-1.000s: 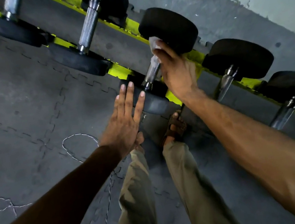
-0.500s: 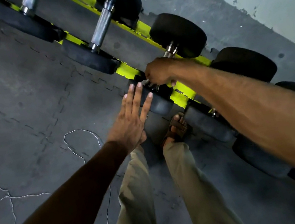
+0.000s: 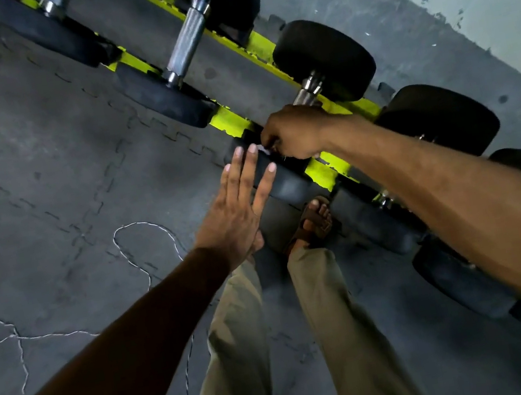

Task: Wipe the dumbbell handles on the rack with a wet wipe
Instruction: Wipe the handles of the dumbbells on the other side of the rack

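Dumbbell handle point(image 3: 307, 93) runs lower-left to upper-right across the yellow rack point(image 3: 327, 170), right grip point(image 3: 296, 131) curled round it with a wet wipe point(image 3: 263, 151), left grip point(image 3: 235, 210) spread flat.

Black dumbbell heads point(image 3: 325, 60) with silver knurled handles point(image 3: 188, 44) sit on a lime-yellow rack point(image 3: 327, 168) over grey floor point(image 3: 21, 170), beside khaki trousers point(image 3: 343, 339).

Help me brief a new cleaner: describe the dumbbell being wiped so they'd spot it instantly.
Find the yellow rack crossing the grey floor. Along its row, take the dumbbell just beyond the sandalled foot. The next handle along is bare steel; this one's is gripped by the right hand.
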`<action>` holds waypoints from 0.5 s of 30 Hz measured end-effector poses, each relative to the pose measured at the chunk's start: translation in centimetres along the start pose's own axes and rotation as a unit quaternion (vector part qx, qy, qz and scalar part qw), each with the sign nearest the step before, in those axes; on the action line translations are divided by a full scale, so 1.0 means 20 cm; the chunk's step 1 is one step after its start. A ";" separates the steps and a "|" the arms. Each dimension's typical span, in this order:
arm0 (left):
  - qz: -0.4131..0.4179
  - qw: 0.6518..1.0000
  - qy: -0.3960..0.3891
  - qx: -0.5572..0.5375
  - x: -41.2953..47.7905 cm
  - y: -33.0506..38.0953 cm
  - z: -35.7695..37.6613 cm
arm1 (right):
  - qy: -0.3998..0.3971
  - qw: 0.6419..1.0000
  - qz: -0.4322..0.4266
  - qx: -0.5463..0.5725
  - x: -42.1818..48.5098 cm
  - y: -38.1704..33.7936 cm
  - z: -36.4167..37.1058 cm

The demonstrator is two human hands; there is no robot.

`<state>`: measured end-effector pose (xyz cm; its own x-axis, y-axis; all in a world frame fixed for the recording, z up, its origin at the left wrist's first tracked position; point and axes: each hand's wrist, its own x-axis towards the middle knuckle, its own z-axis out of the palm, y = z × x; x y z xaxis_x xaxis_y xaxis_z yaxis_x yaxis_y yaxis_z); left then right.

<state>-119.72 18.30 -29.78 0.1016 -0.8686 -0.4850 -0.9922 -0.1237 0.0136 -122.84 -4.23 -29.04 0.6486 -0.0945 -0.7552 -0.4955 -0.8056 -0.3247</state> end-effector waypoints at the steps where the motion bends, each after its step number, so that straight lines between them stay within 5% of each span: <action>1: -0.002 1.000 0.000 0.003 0.00 0.00 0.00 | -0.006 1.000 0.008 -0.011 0.02 -0.02 -0.01; 8: -0.001 1.000 -0.019 0.016 -0.01 -0.01 0.00 | -0.023 0.999 0.018 -0.040 0.12 -0.14 0.00; 15: 0.000 1.000 -0.004 -0.015 0.00 -0.02 0.00 | 0.200 0.977 -0.061 0.044 -0.05 0.07 0.23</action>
<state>-119.25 18.38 -29.81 0.1013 -0.8643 -0.4926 -0.9896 -0.1386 0.0397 -126.87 -2.48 -31.33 0.8707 -0.2358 -0.4316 -0.4371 -0.7733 -0.4593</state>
